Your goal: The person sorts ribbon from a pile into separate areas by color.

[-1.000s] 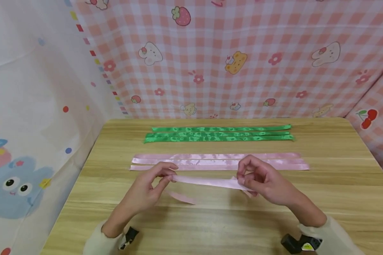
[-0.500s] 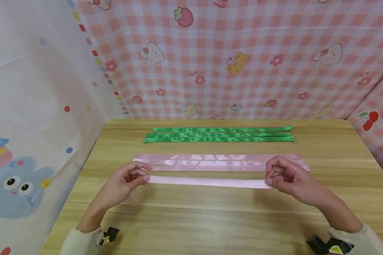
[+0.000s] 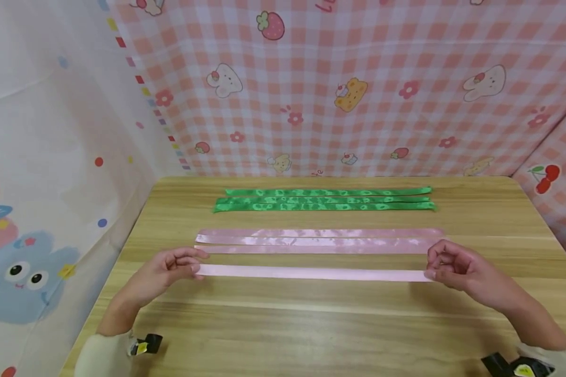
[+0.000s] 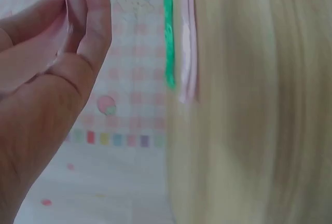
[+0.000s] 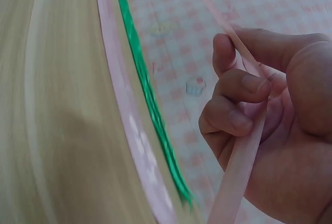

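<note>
A light pink satin ribbon (image 3: 311, 273) is stretched nearly straight from side to side above the wooden table. My left hand (image 3: 162, 273) pinches its left end between thumb and fingers. The right end is pinched by my right hand (image 3: 464, 272). In the right wrist view, the ribbon (image 5: 244, 156) runs along the curled fingers and past the thumb. Just beyond it, three pink ribbons (image 3: 311, 250) lie side by side on the table; my right hand overlaps their right ends in the head view. The left wrist view shows my left hand (image 4: 67, 63) with the fingertips cut off.
Three green ribbons (image 3: 320, 206) lie parallel farther back on the wooden table (image 3: 283, 335). A pink checked cloth (image 3: 283, 68) hangs behind the table's far edge, and a white printed cloth (image 3: 52, 136) hangs at the left.
Both hands have moved apart, left hand leftward and right hand rightward, drawing the pink ribbon out to a longer straight span. The loose hanging piece beneath no longer shows. Ribbons on the table stay put.
</note>
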The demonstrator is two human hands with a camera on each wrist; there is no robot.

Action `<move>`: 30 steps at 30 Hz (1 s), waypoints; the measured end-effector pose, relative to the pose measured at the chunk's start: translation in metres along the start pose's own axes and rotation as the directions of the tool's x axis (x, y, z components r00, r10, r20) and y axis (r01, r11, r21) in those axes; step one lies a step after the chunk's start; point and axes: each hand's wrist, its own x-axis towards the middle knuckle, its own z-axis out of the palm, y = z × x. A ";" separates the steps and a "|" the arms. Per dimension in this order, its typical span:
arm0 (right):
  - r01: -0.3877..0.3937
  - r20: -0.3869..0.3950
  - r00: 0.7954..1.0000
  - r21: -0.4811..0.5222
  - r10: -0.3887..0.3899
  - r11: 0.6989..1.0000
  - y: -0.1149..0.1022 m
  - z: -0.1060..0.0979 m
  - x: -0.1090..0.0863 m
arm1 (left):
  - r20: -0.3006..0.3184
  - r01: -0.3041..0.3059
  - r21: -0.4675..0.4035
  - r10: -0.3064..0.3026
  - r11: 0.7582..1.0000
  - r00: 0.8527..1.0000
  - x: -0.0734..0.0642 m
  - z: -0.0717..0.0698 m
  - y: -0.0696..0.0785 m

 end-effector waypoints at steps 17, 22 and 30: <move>-0.139 -0.005 0.990 0.029 0.139 0.990 0.023 -0.027 -0.027 | -0.044 0.130 0.052 -0.127 0.990 0.991 -0.001 -0.010 -0.018; -0.125 -0.029 0.992 0.009 0.125 0.992 0.025 -0.034 -0.031 | -0.153 0.165 0.068 -0.153 0.984 0.976 -0.002 -0.011 -0.019; -0.233 -0.115 0.967 -0.044 0.227 0.972 0.036 -0.042 -0.042 | -0.124 0.151 -0.013 -0.151 0.988 0.981 -0.005 -0.018 -0.026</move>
